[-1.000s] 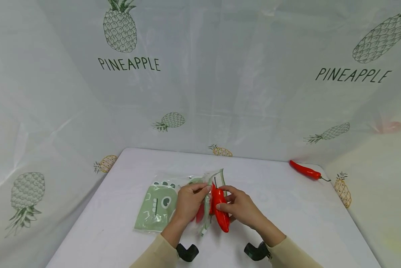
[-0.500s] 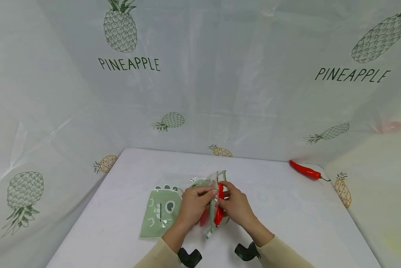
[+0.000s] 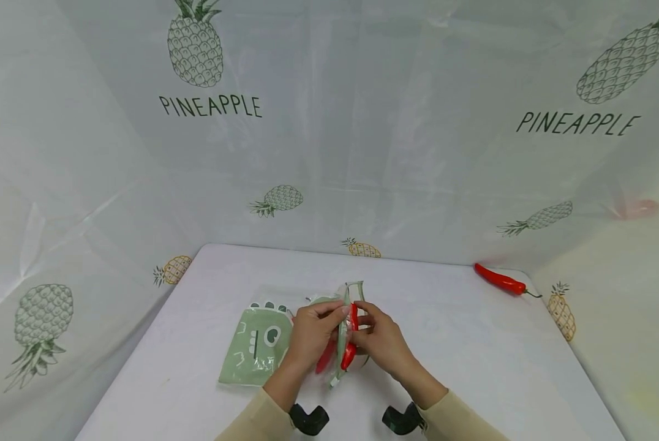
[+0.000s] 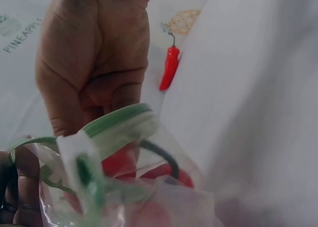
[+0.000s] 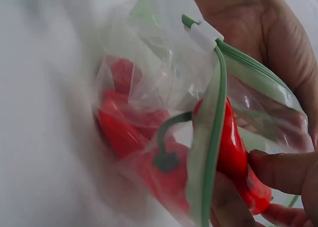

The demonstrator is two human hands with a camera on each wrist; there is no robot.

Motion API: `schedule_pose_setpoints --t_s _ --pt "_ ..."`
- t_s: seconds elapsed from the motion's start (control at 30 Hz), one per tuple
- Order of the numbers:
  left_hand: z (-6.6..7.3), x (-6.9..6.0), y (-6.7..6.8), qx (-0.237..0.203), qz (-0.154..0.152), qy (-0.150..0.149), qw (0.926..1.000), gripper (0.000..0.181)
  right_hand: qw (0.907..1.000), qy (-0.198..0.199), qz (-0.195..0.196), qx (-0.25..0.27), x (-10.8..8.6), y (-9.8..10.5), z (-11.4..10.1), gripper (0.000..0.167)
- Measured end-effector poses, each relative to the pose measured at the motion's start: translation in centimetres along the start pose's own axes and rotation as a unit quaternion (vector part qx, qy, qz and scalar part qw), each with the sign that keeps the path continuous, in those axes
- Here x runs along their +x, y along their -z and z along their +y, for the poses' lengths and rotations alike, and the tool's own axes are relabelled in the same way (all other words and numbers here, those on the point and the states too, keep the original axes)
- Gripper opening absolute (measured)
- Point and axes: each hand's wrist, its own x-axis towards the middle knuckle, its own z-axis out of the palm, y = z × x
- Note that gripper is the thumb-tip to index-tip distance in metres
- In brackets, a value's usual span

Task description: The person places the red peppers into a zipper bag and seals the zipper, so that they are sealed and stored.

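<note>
A clear zip bag (image 3: 357, 290) with green edges stands mid-table, its mouth parted. My left hand (image 3: 307, 338) pinches the bag's near side by its green rim. A glossy red chili pepper (image 3: 348, 355) lies between the thumb and fingers of my right hand (image 3: 389, 344), at the mouth. In the right wrist view, the held pepper (image 5: 232, 142) is partly behind the green zip strip (image 5: 214, 132), and a white slider (image 5: 204, 34) sits on the zip. Several red peppers (image 5: 119, 127) show through the bag's plastic, one with a curved green stem.
Left of my hands lies a flat green pouch (image 3: 255, 349) with a cartoon face, in clear plastic. Another red chili pepper (image 3: 500, 280) rests at the table's far right corner. A pineapple-print curtain (image 3: 384, 135) surrounds the white table (image 3: 445, 318).
My right hand has moved left with the pepper, from in front of the bag to its mouth, and the pepper has turned. My left hand keeps its pinch on the rim.
</note>
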Motion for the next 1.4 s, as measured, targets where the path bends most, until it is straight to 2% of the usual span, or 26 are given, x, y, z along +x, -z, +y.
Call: schedule_pose_setpoints --t_s 0.2,0.3,0.43,0.53,0.7,0.83,1.1,1.4 --pt "0.1 -0.2 -0.2 -0.022 -0.017 0.014 0.9995 0.031 0.9992 0.019 0.024 -0.025 -0.3 -1.0 0.2 0.058" --pt "0.2 -0.1 0.1 -0.015 0.001 0.006 0.9999 0.029 0.9984 0.02 0.032 -0.041 -0.4 -1.2 0.4 0.054" --pt "0.2 0.3 0.9 -0.015 0.024 -0.002 0.9996 0.027 0.9985 0.01 0.043 -0.032 -0.5 -1.2 0.4 0.054" --pt "0.2 0.5 1.3 -0.014 0.031 0.007 0.9994 0.027 0.9981 0.006 0.055 -0.026 -0.5 -1.0 0.4 0.054" --pt "0.1 0.7 1.7 -0.026 0.035 0.03 0.9986 0.027 0.9968 0.013 0.078 -0.008 -0.4 -0.6 0.5 0.04" --pt "-0.1 0.8 1.8 -0.023 0.042 0.035 0.9983 0.028 0.9955 0.018 0.093 -0.003 -0.3 -0.2 0.8 0.036" --pt "0.0 0.8 1.8 -0.022 0.051 0.038 0.9977 0.029 0.9878 0.023 0.14 -0.065 -0.2 0.4 1.7 0.037" --pt "0.1 0.7 1.8 -0.03 0.048 0.033 0.9978 0.031 0.9924 0.011 0.117 -0.037 -0.2 0.3 2.7 0.038"
